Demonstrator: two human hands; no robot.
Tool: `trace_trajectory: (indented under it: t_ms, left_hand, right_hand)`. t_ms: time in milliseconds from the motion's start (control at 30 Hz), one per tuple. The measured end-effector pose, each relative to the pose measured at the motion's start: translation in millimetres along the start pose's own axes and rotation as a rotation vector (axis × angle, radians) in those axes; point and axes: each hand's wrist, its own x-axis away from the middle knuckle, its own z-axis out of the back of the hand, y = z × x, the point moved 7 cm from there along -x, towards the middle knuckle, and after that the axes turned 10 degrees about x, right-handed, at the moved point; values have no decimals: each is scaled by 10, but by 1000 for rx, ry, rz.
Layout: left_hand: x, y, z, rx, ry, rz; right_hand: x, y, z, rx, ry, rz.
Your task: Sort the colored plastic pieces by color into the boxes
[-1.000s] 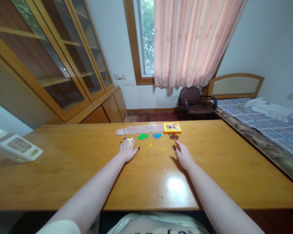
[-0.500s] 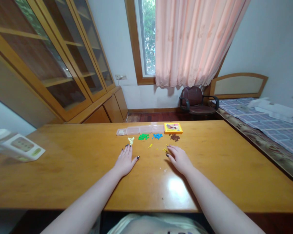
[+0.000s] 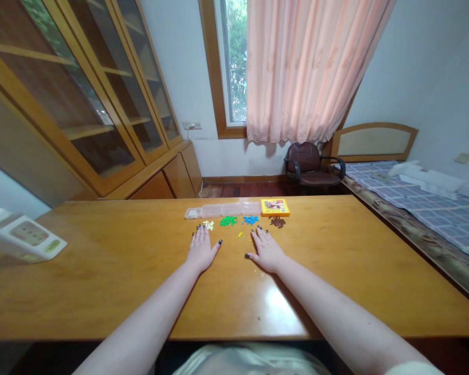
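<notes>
My left hand (image 3: 200,251) lies flat on the wooden table with its fingers stretched out, the tips by a small pile of cream pieces (image 3: 208,225). Palm down, my right hand (image 3: 266,251) rests with fingers spread just below the pile of blue pieces (image 3: 251,220). Between the hands lies a small yellow piece (image 3: 239,235). Other yellow bits are mostly hidden by my right hand. A green pile (image 3: 229,221) sits between the cream and blue ones, and a brown pile (image 3: 278,222) is farther right.
Behind the piles stands a row of clear plastic trays (image 3: 231,209), beside a yellow box (image 3: 275,207). A white container (image 3: 29,237) is at the table's left. Tiny clear bits (image 3: 261,274) lie nearer me on the table (image 3: 121,271). Beyond are a chair (image 3: 307,161) and a bed.
My right hand has slid left over the yellow pieces and its fingers have straightened. My left hand has stayed nearly in place, and the view has shifted slightly.
</notes>
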Motion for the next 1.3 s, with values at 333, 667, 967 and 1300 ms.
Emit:
trace_trajectory:
  t_ms: [333,667,967,1300]
  left_hand:
    - [228,137,102,12,80,-24]
    - [95,229,-32,77,-69,-161]
    - [-193,-145,121,333,88,24]
    - [-702,-928,384,-87,70,-7]
  right_hand:
    - [-286,-436,-19,-21,-20,268]
    - [-78,-457,61,-127,75,259]
    - [-144,426,27,-1105,385,-360]
    - [-140,424,-45,-1297,334,-347]
